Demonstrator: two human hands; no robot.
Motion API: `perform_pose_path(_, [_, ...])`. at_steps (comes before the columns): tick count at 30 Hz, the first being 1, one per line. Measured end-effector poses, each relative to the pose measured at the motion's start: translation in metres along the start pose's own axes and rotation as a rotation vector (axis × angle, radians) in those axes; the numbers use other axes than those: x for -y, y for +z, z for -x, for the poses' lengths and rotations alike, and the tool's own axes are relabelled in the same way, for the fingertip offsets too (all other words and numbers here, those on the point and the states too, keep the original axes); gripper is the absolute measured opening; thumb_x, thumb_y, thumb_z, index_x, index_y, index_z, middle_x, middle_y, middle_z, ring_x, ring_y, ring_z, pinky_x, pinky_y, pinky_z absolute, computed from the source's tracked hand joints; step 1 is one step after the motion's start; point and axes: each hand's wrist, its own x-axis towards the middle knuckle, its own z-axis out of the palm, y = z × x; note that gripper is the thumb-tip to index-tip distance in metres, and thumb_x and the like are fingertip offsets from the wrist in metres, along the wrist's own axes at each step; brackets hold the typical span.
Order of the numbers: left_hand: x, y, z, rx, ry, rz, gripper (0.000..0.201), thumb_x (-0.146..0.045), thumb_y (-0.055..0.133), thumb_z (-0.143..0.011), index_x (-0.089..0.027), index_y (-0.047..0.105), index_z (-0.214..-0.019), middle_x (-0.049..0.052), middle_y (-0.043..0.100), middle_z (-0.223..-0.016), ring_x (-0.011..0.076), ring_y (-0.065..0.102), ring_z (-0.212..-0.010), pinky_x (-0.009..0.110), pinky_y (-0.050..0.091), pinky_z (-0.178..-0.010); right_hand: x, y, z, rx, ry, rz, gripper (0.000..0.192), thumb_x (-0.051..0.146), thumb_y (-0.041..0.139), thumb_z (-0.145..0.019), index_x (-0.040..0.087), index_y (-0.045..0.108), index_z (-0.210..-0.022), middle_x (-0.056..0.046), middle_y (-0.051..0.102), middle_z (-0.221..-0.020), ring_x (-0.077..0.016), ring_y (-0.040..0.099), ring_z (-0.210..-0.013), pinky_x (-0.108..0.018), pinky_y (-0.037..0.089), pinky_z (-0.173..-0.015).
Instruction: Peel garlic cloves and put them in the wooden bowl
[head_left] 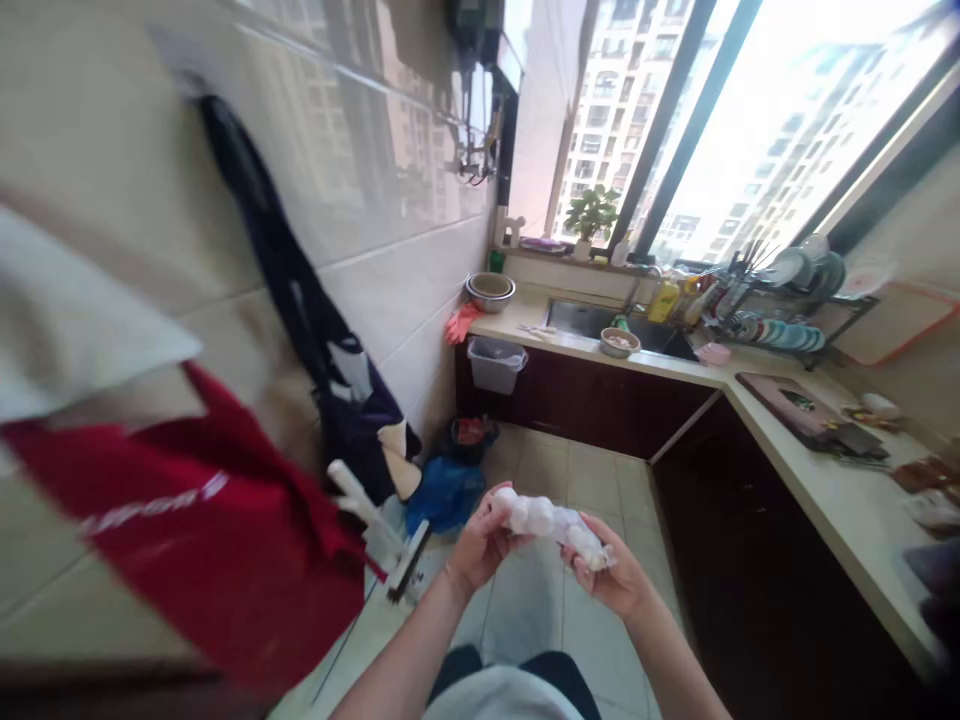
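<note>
Both my hands hold a long mesh sleeve of white garlic bulbs (541,517) in front of my body, above the tiled floor. My left hand (487,535) is closed round its left end, thumb on top. The other end rests in my right hand (604,575), with the fingers curled round it and the knotted tip sticking out past them. The bulbs sit in a row, and the sleeve slopes down a little to the right. Parts of both ends are hidden by my fingers.
A red apron (225,540) and a dark apron (330,370) hang on the left wall. Ahead, a counter carries a sink (581,318), a bowl (620,342) and a dish rack (847,325). A blue bag (448,495) and a black bin (470,437) stand on the floor.
</note>
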Motion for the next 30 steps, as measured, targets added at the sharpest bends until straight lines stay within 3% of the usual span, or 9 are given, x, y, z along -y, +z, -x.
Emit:
perform_pose_path(7, [-0.005,-0.018,-0.129,0.135,-0.156,-0.446,0.043,-0.031,0.074,-0.065,-0.019,0.045,-0.094,0.001,0.057,-0.082,0.0127,0.057,-0.067,0.025,0.049,-0.057,0.102,-0.028,-0.061,0.122,0.058,-0.151,0.029,0.037,0.052,-0.084,0.010,0.061,-0.091,-0.007,0.066,-0.068,-0.0112,0.063,-0.061,-0.016,0.052,-0.051])
perform_pose_path(10, [-0.010,-0.021,-0.184,0.173,-0.131,-0.637,0.050,-0.033,0.077,-0.059,-0.018,0.048,-0.096,0.000,0.056,-0.079,0.0107,0.053,-0.063,0.020,0.043,-0.052,0.156,-0.019,-0.097,0.095,0.089,-0.123,0.028,0.036,0.053,-0.084,0.009,0.060,-0.088,-0.007,0.065,-0.063,-0.0121,0.063,-0.057,-0.017,0.052,-0.048])
perform_pose_path(14, [-0.031,-0.019,-0.240,0.123,-0.061,-0.791,0.068,-0.029,0.079,-0.057,-0.019,0.048,-0.117,0.003,0.060,-0.092,0.0132,0.054,-0.074,0.023,0.043,-0.064,0.220,0.016,-0.151,0.032,0.170,0.001,0.023,0.032,0.050,-0.085,0.011,0.058,-0.084,-0.006,0.066,-0.061,-0.0125,0.062,-0.051,-0.017,0.051,-0.043])
perform_pose_path(19, [-0.082,-0.025,-0.291,-0.058,0.180,-0.938,0.062,-0.038,0.070,-0.068,-0.019,0.045,-0.121,0.008,0.058,-0.109,0.0192,0.054,-0.091,0.028,0.043,-0.079,0.274,0.073,-0.224,0.045,0.293,0.169,0.024,0.030,0.048,-0.085,0.007,0.057,-0.090,-0.007,0.065,-0.060,-0.0119,0.062,-0.049,-0.018,0.053,-0.044])
perform_pose_path(23, [-0.131,-0.042,-0.335,-0.146,0.269,-1.050,0.057,-0.042,0.063,-0.073,-0.022,0.042,-0.123,0.006,0.058,-0.106,0.0177,0.054,-0.087,0.027,0.044,-0.076,0.301,0.105,-0.289,0.052,0.323,0.226,0.023,0.028,0.046,-0.087,0.008,0.056,-0.089,-0.005,0.064,-0.057,-0.0099,0.060,-0.045,-0.016,0.052,-0.042])
perform_pose_path(26, [-0.166,-0.061,-0.374,-0.149,0.257,-1.157,0.047,-0.043,0.062,-0.074,-0.019,0.050,-0.112,0.004,0.059,-0.095,0.0162,0.053,-0.081,0.025,0.044,-0.072,0.324,0.116,-0.337,0.077,0.308,0.243,0.023,0.029,0.045,-0.088,0.009,0.056,-0.087,-0.004,0.063,-0.057,-0.0094,0.059,-0.046,-0.015,0.051,-0.042])
perform_pose_path(30, [-0.209,-0.093,-0.430,-0.168,0.240,-1.268,0.043,-0.043,0.059,-0.074,-0.017,0.052,-0.108,0.003,0.059,-0.089,0.0155,0.053,-0.077,0.026,0.044,-0.070,0.352,0.110,-0.393,0.069,0.248,0.253,0.027,0.034,0.045,-0.089,0.010,0.056,-0.084,-0.003,0.063,-0.059,-0.0081,0.057,-0.046,-0.014,0.049,-0.041])
